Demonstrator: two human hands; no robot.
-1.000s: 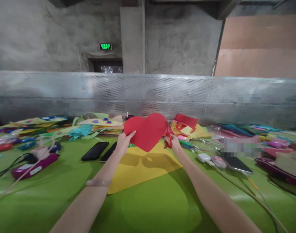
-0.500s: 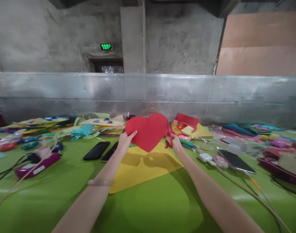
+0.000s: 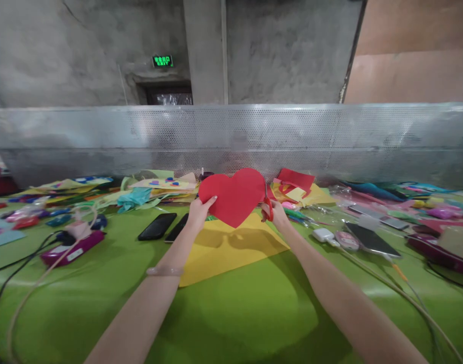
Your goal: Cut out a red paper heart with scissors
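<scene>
A red paper heart (image 3: 233, 197) is held up facing me, above a yellow sheet (image 3: 227, 250) that lies on the green table (image 3: 231, 323). My left hand (image 3: 199, 212) pinches the heart's left edge, thumb on the front. At the other side, my right hand (image 3: 275, 212) is closed round the red handles of a pair of scissors (image 3: 269, 207), whose blades point up beside the heart's right edge. Whether the fingers of that hand also touch the paper is hard to see. Shadows of the hands and heart fall on the yellow sheet.
Two dark phones (image 3: 157, 226) lie left of the yellow sheet. A purple power strip (image 3: 73, 248) with cables stands further left. Red and yellow scraps (image 3: 297, 187) lie behind my right hand. A charging phone (image 3: 372, 239) is at right. A perforated metal panel (image 3: 231, 131) bounds the back.
The camera view has tilted slightly down, so everything sits a little higher in the picture. Both hands still hold the heart and scissors in nearly the same pose.
</scene>
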